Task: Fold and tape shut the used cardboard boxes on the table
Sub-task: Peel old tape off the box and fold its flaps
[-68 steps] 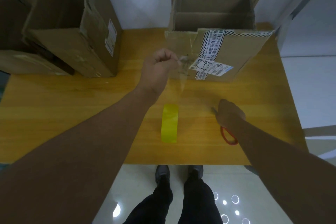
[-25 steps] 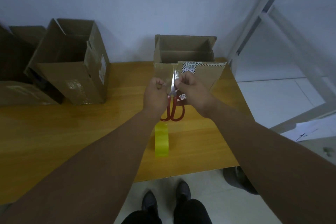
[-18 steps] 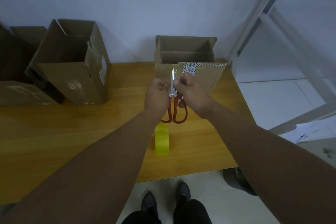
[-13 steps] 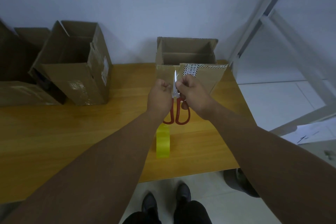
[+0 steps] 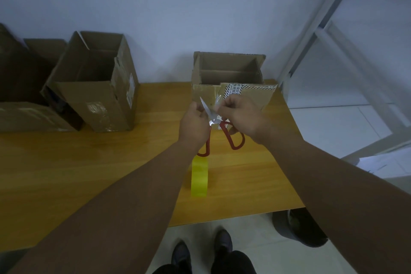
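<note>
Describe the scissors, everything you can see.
The scissors have shiny metal blades and red loop handles, loops spread apart. Held above the table, tip up and left, handles hanging down. The right hand grips them; the left hand sits against the blade, apparently pinching a clear tape strip.

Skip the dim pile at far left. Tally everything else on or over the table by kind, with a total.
Cardboard boxes: 2
Scissors: 1
Yellow tape roll: 1
Clear tape strip: 1
Total: 5
</note>
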